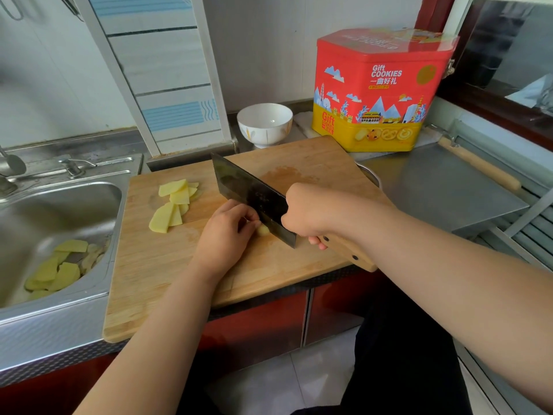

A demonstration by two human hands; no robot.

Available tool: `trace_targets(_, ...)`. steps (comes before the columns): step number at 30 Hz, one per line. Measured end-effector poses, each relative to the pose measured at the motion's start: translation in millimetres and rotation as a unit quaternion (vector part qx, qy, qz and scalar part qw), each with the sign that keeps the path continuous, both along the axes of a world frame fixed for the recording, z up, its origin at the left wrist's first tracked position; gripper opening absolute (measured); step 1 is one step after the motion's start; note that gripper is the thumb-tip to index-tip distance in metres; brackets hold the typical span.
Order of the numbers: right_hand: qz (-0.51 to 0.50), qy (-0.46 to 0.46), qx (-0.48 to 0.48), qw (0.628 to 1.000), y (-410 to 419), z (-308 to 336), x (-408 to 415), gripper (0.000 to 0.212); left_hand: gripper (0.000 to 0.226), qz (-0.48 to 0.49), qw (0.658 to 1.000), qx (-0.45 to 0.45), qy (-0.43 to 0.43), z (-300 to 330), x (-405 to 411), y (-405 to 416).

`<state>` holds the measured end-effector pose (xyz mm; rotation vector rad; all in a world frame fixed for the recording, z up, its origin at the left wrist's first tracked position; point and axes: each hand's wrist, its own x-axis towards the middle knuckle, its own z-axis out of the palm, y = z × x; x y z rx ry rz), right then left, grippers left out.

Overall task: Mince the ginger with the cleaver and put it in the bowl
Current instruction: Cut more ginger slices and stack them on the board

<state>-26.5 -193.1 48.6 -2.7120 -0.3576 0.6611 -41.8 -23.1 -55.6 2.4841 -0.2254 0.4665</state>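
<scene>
Ginger (263,230) sits on the cutting board (167,265), a small stub pinched by our left hand (227,232) against the cleaver (251,199). Our right hand (308,214) wraps the handle; the edge seems to touch the board. The bowl (264,124) stands behind.

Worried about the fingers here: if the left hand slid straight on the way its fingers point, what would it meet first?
Most likely the cleaver: the left hand points right, its fingertips pinning the ginger right against the blade's flat side. Depth is unclear, but nothing else lies between.
</scene>
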Motion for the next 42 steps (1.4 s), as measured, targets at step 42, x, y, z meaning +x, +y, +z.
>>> trace_targets(42,-0.016,0.027,-0.004,1.0,12.2,1.7,-6.4,0.036,0.016,0.017,1.0,0.008,0.009,6.4,-6.1,-2.0)
